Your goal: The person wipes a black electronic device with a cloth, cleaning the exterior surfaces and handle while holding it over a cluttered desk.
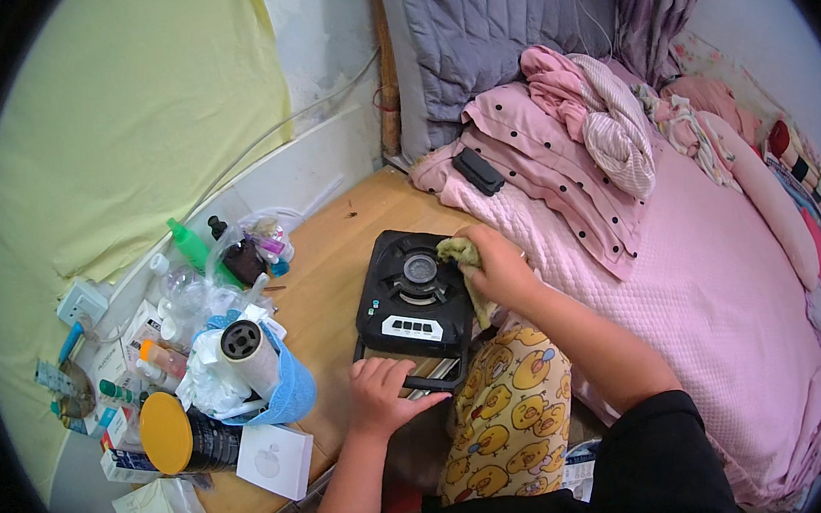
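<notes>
A black portable device that looks like a speaker lies at the edge of a wooden table. It has a round grey centre, a white panel with several buttons, and a handle frame at its near end. My left hand grips that handle, thumb stretched along it. In my right hand is a crumpled olive-green cloth, pressed against the device's upper right edge. Part of the cloth hangs down beside the device's right side.
A blue basket holding plastic bags and a roll stands at left, amid bottles, a yellow-lidded jar and a white box. A pink-covered bed adjoins at right, bearing clothes and a black case. My legs in duck-print trousers are below.
</notes>
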Tool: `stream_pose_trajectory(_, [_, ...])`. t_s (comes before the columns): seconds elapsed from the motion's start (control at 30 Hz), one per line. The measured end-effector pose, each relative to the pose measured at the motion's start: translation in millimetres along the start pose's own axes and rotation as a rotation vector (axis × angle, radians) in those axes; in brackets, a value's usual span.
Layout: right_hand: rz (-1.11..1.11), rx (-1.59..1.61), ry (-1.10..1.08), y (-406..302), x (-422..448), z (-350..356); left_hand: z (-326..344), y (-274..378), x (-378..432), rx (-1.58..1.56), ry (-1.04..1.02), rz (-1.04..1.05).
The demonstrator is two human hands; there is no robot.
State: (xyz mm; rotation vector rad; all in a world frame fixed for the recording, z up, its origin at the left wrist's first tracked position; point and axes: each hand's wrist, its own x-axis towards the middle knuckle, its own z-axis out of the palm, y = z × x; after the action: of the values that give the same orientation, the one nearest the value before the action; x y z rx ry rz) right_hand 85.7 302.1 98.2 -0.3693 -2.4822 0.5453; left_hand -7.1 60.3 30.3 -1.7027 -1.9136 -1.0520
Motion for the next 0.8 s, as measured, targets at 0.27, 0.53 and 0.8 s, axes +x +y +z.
stream_pose_trajectory(0.27, [-0.028, 0.054, -0.21, -8, 52, -11, 11, -10, -10, -0.16, 0.168, -0.113])
stream_pose_trajectory(0.53, [0.083, -0.15, -0.587, -21, 89, 0, 12, -9, -7, -0.203, 0.234, -0.149])
stream_pose_trajectory(0.8, [0.045, -0.486, -0.648, -44, 100, 9, 13, -10, -8, -0.184, 0.262, -0.156])
